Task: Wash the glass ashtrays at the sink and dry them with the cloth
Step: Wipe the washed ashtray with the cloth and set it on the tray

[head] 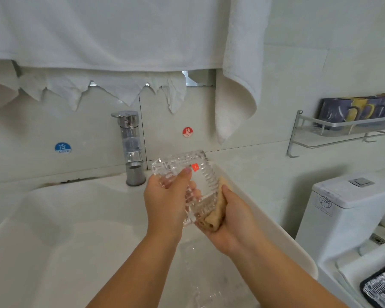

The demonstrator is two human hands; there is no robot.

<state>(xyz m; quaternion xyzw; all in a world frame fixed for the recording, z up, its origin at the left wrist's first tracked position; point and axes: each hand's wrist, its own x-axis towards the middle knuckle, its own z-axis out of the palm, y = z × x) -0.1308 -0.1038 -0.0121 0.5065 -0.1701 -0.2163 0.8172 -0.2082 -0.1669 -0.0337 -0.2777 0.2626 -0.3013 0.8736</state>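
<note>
Head cam: 1 ashtray (187,174) gripped in L hand (165,201), 1 cloth (216,210) clutched in R hand (233,221).

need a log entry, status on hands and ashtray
Left hand grips glass ashtray over sink. Right hand presses tan cloth against it. Nothing in the way.
</note>
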